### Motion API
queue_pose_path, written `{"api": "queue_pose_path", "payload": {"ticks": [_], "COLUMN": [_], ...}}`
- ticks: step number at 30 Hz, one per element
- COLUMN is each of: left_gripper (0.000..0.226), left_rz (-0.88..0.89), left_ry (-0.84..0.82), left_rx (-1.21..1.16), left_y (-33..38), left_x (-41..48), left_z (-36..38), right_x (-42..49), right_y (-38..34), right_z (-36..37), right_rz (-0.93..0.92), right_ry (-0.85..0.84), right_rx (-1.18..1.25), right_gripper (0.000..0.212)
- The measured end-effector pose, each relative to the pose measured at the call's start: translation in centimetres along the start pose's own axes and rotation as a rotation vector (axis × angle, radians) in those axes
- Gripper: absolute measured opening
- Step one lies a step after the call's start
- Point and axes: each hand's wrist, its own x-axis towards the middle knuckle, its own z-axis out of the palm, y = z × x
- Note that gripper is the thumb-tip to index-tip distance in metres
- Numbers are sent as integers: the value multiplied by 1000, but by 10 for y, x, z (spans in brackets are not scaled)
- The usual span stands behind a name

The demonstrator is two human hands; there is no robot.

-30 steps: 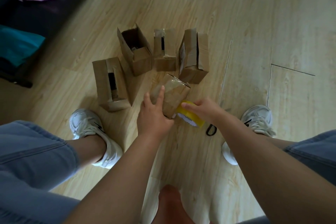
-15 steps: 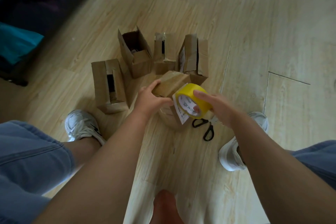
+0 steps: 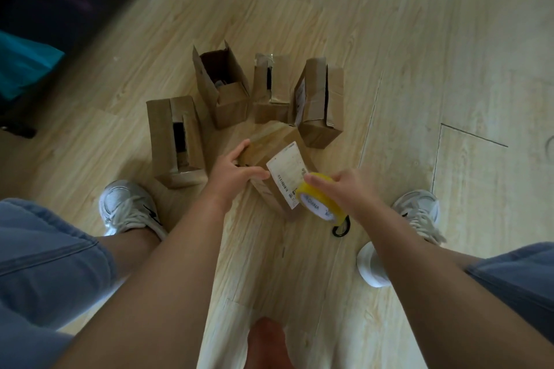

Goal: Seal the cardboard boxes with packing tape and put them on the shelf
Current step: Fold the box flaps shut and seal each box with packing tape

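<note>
The left grip (image 3: 236,168) curls round the left corner of the labelled box (image 3: 269,144), which appears to sit tilted on the floor (image 3: 389,39). The right grip (image 3: 347,189) wraps the yellow tape roll (image 3: 319,204), held against the box's right face beside its white label (image 3: 287,174). Propped like this, the box could twist under a pull, wrinkling the strip or running it off the seam. Scissors (image 3: 341,229) lie just right of the box, and 4 unsealed boxes (image 3: 221,90) stand just beyond it.
</note>
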Motion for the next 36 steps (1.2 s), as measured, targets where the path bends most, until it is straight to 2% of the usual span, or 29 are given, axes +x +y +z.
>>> {"api": "queue_pose_path", "payload": {"ticks": [3,7,12,16,17,21,23,27,29,33,36], "left_gripper": [90,89,83,68,64,60,58,55,52,61,75], "left_rz": [-14,6,270,634,645,490,399,216,184,321,435], "left_ry": [4,49,286,313,298,277,191,-26,12,118,24], "left_rx": [-41,12,737,1109,1117,996,939,1064,1029,1063,1201], "left_y": [3,-3,-9,-14,-17,-14,-10,-32,-47,-45,-41], "left_x": [0,3,4,1,0,9,19,23,19,15,8], "left_z": [0,-3,15,24,24,20,13,-6,-9,3,14], "right_x": [-4,-12,-12,-12,-12,-12,-8,-3,-2,-4,-4], "right_y": [6,1,-1,-4,-3,-9,-14,-15,-11,-11,-12], "right_z": [9,9,14,15,15,11,10,16,19,19,21], "right_rz": [-22,-78,-105,-115,-116,-121,-106,-77,-66,-45,-60], "right_ry": [18,-51,-39,-43,-50,-68,-61,-57,-56,-47,-62], "right_rx": [87,130,162,175,170,175,201,86,95,140,131], "right_gripper": [62,39,36,31,29,30,38,48,44,38,35]}}
